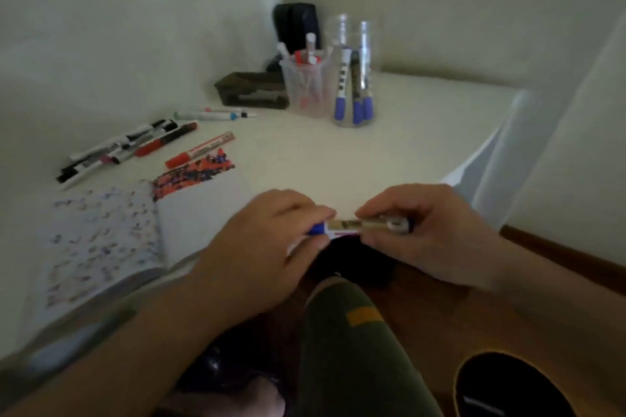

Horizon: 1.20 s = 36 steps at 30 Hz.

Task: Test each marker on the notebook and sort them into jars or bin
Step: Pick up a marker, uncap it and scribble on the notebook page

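Far left, on the white table [389, 145]: a loose cluster of markers [125, 149], black-and-white and red barrels lying at a slant, some touching. Just right of them a single red marker [200, 150] lies on its own, cap toward the near left. Farther back, a few thin pens [216, 114] lie flat, one with a blue band.

Near left: open notebook [111, 240], left page covered in small coloured test marks. A dense patch of red and dark scribbles [193, 174] sits at the far edge of the right page, close to the single red marker.

Centre far, by the wall corner: a dark low box [250, 90], contents unclear. Right of it a clear jar [306, 85] holding red-and-white markers upright. Just beside that, a taller clear jar [354, 78] with blue-capped markers standing cap down. A dark case [296, 25] stands behind both jars.

Centre near, past the table's near edge: left hand [271, 247], fingers curled, pinching the blue cap end of a marker [349, 225]. The marker lies level between the two hands. Right hand [430, 230] grips the other end of the barrel, fingers wrapped round it. Frame too blurred to tell whether the cap is seated or partly off.

Below the hands: a leg in olive cloth [355, 342], wooden floor [474, 315], a dark round object [508, 386] near right.
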### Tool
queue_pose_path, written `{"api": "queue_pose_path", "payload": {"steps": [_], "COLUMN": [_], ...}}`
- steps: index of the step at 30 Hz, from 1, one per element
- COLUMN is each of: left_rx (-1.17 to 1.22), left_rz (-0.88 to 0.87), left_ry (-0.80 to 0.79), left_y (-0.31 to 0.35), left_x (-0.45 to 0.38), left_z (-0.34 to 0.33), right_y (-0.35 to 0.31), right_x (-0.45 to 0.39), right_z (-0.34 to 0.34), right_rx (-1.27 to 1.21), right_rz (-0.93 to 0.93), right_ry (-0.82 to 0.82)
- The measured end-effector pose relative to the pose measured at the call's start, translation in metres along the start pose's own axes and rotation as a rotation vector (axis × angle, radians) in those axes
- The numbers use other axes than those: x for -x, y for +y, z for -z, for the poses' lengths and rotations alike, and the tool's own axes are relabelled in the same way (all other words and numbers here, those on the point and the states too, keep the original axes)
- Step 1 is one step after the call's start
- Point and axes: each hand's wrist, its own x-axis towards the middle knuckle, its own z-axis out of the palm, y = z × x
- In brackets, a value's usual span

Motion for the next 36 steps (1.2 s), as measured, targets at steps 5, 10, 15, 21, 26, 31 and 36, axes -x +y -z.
{"api": "queue_pose_path", "payload": {"steps": [5, 10, 15, 21, 26, 31, 36], "left_rx": [0.230, 0.351, 0.383, 0.392, 0.232, -0.071, -0.230], "left_rz": [-0.089, -0.103, -0.117, -0.122, -0.099, 0.502, 0.841], "left_ry": [-0.242, -0.535, -0.668, -0.451, -0.028, -0.104, -0.303], "left_y": [0.086, 0.152, 0.186, 0.153, 0.062, -0.093, -0.184], "left_x": [-0.031, -0.062, -0.075, -0.096, -0.115, -0.097, -0.035], "left_z": [-0.108, -0.212, -0.248, -0.172, -0.033, 0.040, 0.075], "right_y": [0.058, 0.126, 0.155, 0.136, 0.063, -0.004, -0.028], "right_x": [0.132, 0.228, 0.271, 0.205, 0.067, -0.077, -0.207], "right_z": [0.047, 0.059, 0.071, 0.073, 0.048, 0.000, -0.079], "right_rx": [0.137, 0.272, 0.301, 0.284, 0.172, 0.148, 0.255], "right_rz": [-0.281, -0.565, -0.699, -0.565, -0.164, 0.139, 0.204], "right_ry": [0.065, 0.084, 0.083, 0.170, 0.241, 0.080, -0.108]}}
